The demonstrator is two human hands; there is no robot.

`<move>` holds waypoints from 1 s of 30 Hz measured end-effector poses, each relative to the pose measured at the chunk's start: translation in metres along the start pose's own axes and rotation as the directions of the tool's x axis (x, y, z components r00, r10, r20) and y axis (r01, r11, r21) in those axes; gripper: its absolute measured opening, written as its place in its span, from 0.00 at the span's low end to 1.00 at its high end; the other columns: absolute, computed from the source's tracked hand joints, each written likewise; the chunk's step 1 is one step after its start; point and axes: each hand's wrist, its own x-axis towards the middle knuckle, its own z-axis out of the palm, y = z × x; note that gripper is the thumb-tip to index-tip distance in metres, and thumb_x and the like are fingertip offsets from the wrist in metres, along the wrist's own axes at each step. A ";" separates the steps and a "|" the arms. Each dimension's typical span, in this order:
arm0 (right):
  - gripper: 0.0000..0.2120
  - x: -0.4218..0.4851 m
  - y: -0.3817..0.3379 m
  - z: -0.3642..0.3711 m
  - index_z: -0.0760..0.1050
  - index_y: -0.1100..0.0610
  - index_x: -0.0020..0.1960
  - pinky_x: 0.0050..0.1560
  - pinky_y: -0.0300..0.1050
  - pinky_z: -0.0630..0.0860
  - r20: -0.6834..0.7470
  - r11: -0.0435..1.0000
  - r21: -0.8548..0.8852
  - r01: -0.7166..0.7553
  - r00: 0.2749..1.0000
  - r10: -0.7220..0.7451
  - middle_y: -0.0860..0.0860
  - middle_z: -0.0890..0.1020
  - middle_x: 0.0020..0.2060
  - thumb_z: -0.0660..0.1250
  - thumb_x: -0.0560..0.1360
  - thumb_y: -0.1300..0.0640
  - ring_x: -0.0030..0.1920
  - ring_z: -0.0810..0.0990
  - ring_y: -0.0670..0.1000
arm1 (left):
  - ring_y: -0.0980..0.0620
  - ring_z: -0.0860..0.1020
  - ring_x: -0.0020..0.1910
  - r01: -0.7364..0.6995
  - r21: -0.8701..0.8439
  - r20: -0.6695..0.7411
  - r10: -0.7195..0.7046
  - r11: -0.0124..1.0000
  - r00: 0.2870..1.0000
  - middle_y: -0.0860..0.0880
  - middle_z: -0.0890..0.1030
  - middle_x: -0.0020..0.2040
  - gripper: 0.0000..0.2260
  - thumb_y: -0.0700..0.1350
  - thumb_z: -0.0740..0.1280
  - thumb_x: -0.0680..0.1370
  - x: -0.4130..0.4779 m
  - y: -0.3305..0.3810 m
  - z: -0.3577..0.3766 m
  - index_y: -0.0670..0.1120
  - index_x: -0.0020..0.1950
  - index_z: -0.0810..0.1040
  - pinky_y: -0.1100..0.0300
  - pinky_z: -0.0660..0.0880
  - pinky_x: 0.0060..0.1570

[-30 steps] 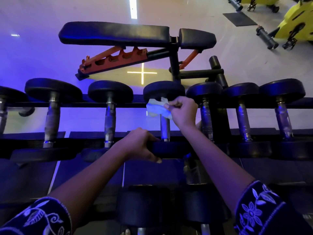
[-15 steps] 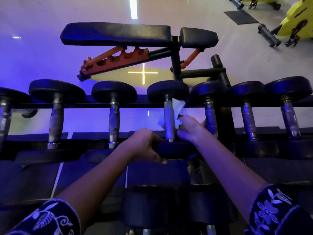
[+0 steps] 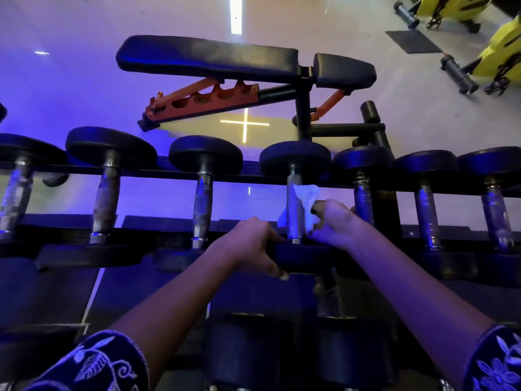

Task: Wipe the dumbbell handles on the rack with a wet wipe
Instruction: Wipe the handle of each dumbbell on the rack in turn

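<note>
A row of dumbbells is laid across the upper tier of the rack (image 3: 251, 176), each with one head at the rear rail and the other at the front edge. The dumbbell (image 3: 294, 160) being cleaned is found near the middle of that row, with three others seen to its left and three to its right. Its near head, at the front edge, is gripped by the left hand (image 3: 248, 244), the fingers curled over the top and the thumb pressed against the face below.

The wet wipe (image 3: 306, 194) is pinched by the right hand (image 3: 335, 224) against the right side of the handle (image 3: 293, 213), on its lower half. White folds of the wipe are seen on both sides of the metal bar, so it is wrapped partly around it.

Dark sleeves (image 3: 93, 362) with pale floral embroidery are worn on both forearms. More dumbbell heads (image 3: 248, 351) are seen on a lower tier. Beyond the rear rail, a padded bench (image 3: 208, 56) with an orange frame is stood on the glossy floor (image 3: 70, 80), and yellow machines (image 3: 504, 46) are seen farther off.
</note>
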 end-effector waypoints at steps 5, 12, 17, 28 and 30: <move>0.14 0.020 -0.027 0.024 0.72 0.61 0.36 0.36 0.48 0.73 -0.143 0.982 0.182 0.050 0.989 -0.024 0.56 0.75 0.31 0.51 0.75 0.63 0.30 0.75 0.54 | 0.61 0.78 0.39 0.021 -0.008 0.006 -0.021 1.000 1.000 0.57 0.83 0.37 0.26 0.57 0.79 0.64 0.000 0.001 0.001 0.56 0.60 0.82 0.63 0.74 0.41; 0.09 -0.024 0.006 0.006 0.76 0.63 0.43 0.28 0.39 0.68 -0.121 0.921 -0.381 0.079 0.984 -0.134 0.57 0.78 0.31 0.60 0.79 0.62 0.25 0.74 0.49 | 0.59 0.78 0.38 0.031 0.012 0.005 -0.031 0.999 1.000 0.56 0.82 0.36 0.22 0.58 0.79 0.63 0.001 0.001 0.000 0.54 0.55 0.84 0.61 0.74 0.38; 0.16 -0.031 0.015 0.024 0.76 0.55 0.55 0.40 0.40 0.68 -0.119 0.373 -0.926 0.049 0.902 -0.415 0.51 0.79 0.46 0.72 0.68 0.57 0.47 0.77 0.51 | 0.56 0.78 0.37 0.011 0.029 -0.003 -0.011 1.000 1.000 0.53 0.83 0.36 0.22 0.58 0.79 0.63 0.002 0.000 0.002 0.54 0.54 0.84 0.58 0.74 0.39; 0.11 -0.026 0.003 0.042 0.80 0.58 0.56 0.45 0.40 0.70 -0.321 0.637 -0.762 0.118 0.785 -0.529 0.55 0.83 0.49 0.66 0.75 0.59 0.50 0.79 0.55 | 0.58 0.78 0.35 0.012 0.011 -0.006 -0.012 1.000 1.000 0.59 0.76 0.29 0.25 0.59 0.80 0.62 0.002 0.000 0.002 0.52 0.56 0.84 0.62 0.71 0.34; 0.15 -0.041 0.021 0.034 0.78 0.59 0.60 0.51 0.41 0.72 -0.272 0.535 -0.840 0.091 0.782 -0.561 0.55 0.82 0.55 0.67 0.74 0.60 0.55 0.79 0.55 | 0.59 0.76 0.34 0.008 0.015 -0.003 -0.008 1.000 1.000 0.59 0.77 0.30 0.24 0.59 0.79 0.62 0.002 -0.001 0.002 0.52 0.55 0.84 0.63 0.70 0.33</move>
